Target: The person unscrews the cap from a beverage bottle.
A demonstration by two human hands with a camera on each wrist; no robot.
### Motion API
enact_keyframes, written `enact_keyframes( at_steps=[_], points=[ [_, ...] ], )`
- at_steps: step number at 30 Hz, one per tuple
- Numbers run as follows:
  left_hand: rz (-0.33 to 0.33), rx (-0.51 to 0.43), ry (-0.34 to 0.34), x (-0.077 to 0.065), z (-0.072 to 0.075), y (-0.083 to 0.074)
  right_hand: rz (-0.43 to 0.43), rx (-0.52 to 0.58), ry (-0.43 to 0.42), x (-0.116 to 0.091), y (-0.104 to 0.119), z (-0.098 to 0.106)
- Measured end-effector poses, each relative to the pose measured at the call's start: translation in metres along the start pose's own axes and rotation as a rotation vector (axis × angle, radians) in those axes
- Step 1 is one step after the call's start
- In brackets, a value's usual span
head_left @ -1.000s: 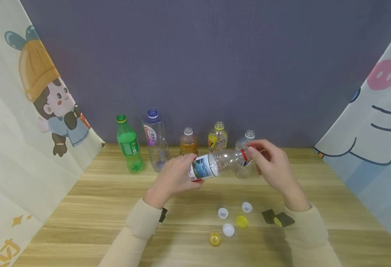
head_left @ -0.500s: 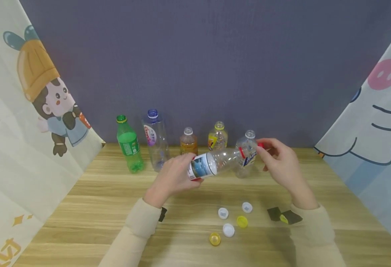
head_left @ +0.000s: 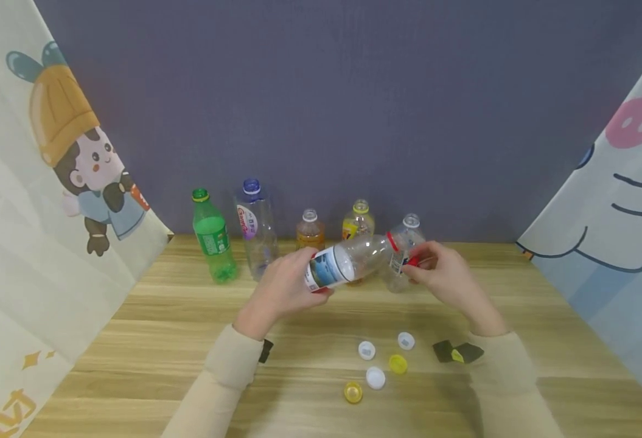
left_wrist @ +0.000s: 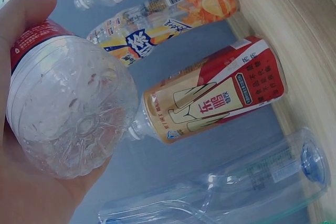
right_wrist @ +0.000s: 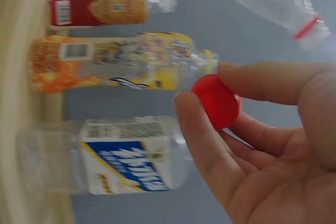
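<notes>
My left hand (head_left: pixel 282 286) grips a clear plastic bottle (head_left: pixel 361 255) by its labelled lower part, tilted with the neck up and to the right. A red ring circles its uncapped neck. In the left wrist view the bottle's ribbed base (left_wrist: pixel 73 108) faces the camera. My right hand (head_left: pixel 452 280) pinches a red bottle cap (right_wrist: pixel 218 100) between thumb and finger, hollow side showing in the right wrist view. The cap is apart from the bottle, just below and right of its mouth. Behind this hand stands a clear bottle with a blue and white label (right_wrist: pixel 128 156).
Along the back stand a green bottle (head_left: pixel 212 237), a tall clear bottle with a blue neck (head_left: pixel 255 231), an amber-labelled bottle (head_left: pixel 310 231) and a yellow-labelled bottle (head_left: pixel 358 222). Several loose white and yellow caps (head_left: pixel 375 378) lie on the wooden table (head_left: pixel 151 340) in front.
The red cap has come off the bottle's neck in my right hand, which moved right, then back left and down. The bottle's neck has risen slightly and shifted left.
</notes>
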State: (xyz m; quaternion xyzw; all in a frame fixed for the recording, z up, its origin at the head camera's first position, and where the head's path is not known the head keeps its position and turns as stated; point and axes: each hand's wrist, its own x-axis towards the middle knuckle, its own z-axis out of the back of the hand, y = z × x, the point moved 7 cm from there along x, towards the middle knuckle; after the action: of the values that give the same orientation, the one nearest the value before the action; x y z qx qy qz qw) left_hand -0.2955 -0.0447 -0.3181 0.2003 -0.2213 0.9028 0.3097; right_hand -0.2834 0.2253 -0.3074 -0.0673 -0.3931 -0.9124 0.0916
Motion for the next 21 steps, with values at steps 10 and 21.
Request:
enact_keyframes(
  at_steps=[10,21],
  points=[
    [0.152,-0.238,0.022,-0.004,-0.007,0.017,0.045,-0.056,0.205,0.012,-0.021,-0.054],
    [0.201,-0.405,0.009,-0.005,-0.026,0.031,0.174,-0.207,0.227,0.012,-0.027,-0.078]
  ],
)
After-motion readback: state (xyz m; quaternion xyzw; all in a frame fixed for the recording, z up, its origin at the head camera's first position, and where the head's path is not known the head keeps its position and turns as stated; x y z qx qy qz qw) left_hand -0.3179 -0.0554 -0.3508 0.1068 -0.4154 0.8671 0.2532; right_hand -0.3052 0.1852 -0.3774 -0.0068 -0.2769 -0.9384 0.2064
